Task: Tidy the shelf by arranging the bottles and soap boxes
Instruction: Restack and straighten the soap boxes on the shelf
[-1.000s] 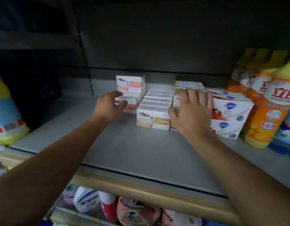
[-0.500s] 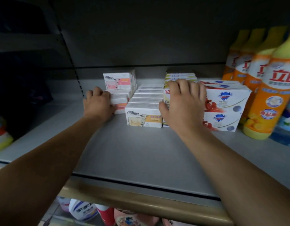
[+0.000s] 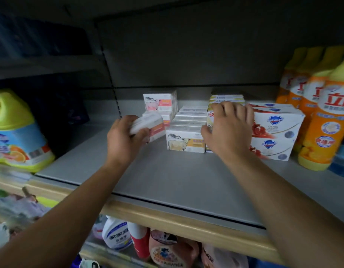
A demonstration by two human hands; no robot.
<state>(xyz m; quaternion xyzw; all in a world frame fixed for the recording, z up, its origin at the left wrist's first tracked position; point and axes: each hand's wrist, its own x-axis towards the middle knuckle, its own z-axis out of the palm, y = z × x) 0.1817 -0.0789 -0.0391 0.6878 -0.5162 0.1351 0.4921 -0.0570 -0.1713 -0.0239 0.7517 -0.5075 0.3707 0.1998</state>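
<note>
Both bare forearms reach forward and up over the front edge of the grey shelf (image 3: 167, 176). The left hand (image 3: 124, 140) has its fingers curled round a white and orange soap box (image 3: 148, 126), lifted off the shelf and tilted, just in front of a small stack of pink-labelled soap boxes (image 3: 160, 102) near the back panel. The right hand (image 3: 229, 130) lies palm down with its fingers bent over the top of a yellow-topped stack of soap boxes (image 3: 225, 98) and its thumb against the stack's left front corner, so it grips that stack. Between the two hands, a row of white boxes with a sheep picture (image 3: 185, 143) runs from front to back, touching the stack under the right hand. Just right of that hand stand two stacked white boxes with a red fruit print and a blue shield (image 3: 277, 136). Further right, a line of orange bottles with yellow tops (image 3: 322, 120) stands upright, one behind another.

The shelf has a light wood-coloured front lip and a dark grey back panel. On the neighbouring shelf to the left sits a large yellow-green jug (image 3: 14, 130) with an orange-fruit label. Below the lip, bottles on a lower shelf (image 3: 117, 235) are partly visible and blurred. The lighting is dim.
</note>
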